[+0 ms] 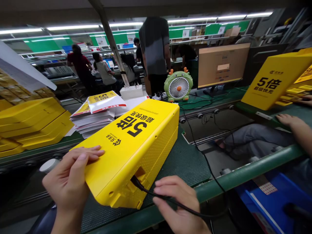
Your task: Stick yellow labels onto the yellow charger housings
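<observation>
Nearest to us, our right hand [179,208] lies curled over the black cable [170,201], with the fingers loosely bent around it; we cannot tell how firm this grip is. The cable plug sits in a slot at the near end of the yellow box [131,146]. Our left hand [69,182] is open, with the thumb and fingers pressed flat on the near left corner of the box, so it steadies the box but does not close around it. The box rests tilted, its near end raised over the edge of the green worktop [190,162].

We judge that a side pull on the cable could bend the plug in the slot. Also the box could slide off the edge, because the left hand only presses on it.

Behind the box is a stack of printed leaflets [97,113], and to the left are yellow covers [34,123]. Further away stand a small green fan [178,86] and a monitor [223,65]. At the right, another person's hand [290,122] rests beside a second yellow box [270,81]. Far behind, people stand at other benches.
</observation>
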A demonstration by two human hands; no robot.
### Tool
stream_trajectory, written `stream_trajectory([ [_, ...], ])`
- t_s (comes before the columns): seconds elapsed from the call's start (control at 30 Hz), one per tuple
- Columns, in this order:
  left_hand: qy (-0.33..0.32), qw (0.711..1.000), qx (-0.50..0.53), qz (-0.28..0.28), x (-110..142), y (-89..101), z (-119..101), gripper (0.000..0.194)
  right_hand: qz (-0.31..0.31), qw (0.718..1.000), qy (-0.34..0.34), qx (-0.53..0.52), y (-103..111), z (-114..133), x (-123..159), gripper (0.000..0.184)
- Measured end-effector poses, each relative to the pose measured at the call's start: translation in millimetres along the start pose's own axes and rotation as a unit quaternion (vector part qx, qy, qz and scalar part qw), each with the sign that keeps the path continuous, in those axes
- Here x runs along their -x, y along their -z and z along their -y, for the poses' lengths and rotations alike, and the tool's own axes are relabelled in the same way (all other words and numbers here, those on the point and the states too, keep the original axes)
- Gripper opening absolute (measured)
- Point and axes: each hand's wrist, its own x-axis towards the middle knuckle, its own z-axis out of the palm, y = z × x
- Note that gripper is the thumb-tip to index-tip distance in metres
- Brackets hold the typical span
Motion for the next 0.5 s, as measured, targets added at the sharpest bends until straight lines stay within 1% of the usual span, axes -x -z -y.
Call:
stream_trajectory([
  [0.1, -0.004, 1.000, 0.004, 0.005, 0, 1.4, 0, 0.018, -0.032, 0.994, -0.077, -0.076, -30, -8, 1, 0.025],
  [0.17, -0.008, 1.000, 0.003, 0.012, 0, 2.5, 0, 0.019, -0.048, 0.986, -0.103, -0.120, -46, -12, -1, 0.024],
  [0.2, -0.010, 1.000, 0.000, 0.016, 0, 3.0, 0, 0.020, -0.056, 0.985, -0.108, -0.126, -51, -13, -2, 0.024],
  [0.27, -0.014, 1.000, -0.006, 0.022, 1, 3.7, 0, 0.021, -0.069, 0.987, -0.105, -0.105, -56, -15, -5, 0.022],
  [0.37, -0.014, 1.000, -0.012, 0.021, 2, 4.2, 2, 0.022, -0.082, 0.991, -0.074, -0.071, -55, -17, -6, 0.024],
  [0.47, -0.014, 1.000, -0.008, 0.015, 2, 5.9, 4, 0.022, -0.090, 0.993, -0.036, -0.073, -53, -21, -6, 0.028],
  [0.5, -0.014, 1.000, -0.011, 0.024, 2, 7.3, 4, 0.021, -0.086, 0.993, -0.022, -0.077, -53, -22, -6, 0.030],
])
